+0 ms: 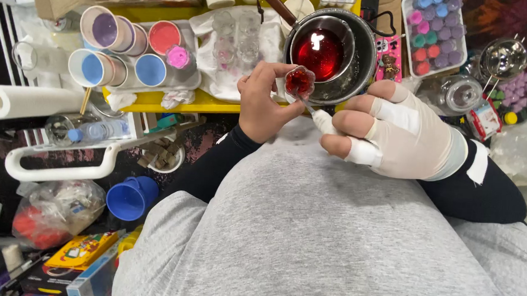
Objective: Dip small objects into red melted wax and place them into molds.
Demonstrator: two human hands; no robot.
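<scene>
Just below the pot of red wax point(320, 52), my left hand point(263, 103) pinches a brimming flower-shaped mould point(299, 81), my gloved right hand point(396, 134) grips a small tool point(316, 115); any tilt could spill wax.

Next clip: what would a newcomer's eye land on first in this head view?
Probably the glossy red liquid: a round metal pot of it sits at top centre, and just below, the left hand holds a small clear flower-shaped mould filled with red. The right hand, in a pale glove, grips a thin white-handled tool whose tip meets the mould. To the left, tipped cups of blue, lilac and coral colour lie on a tray.
</scene>
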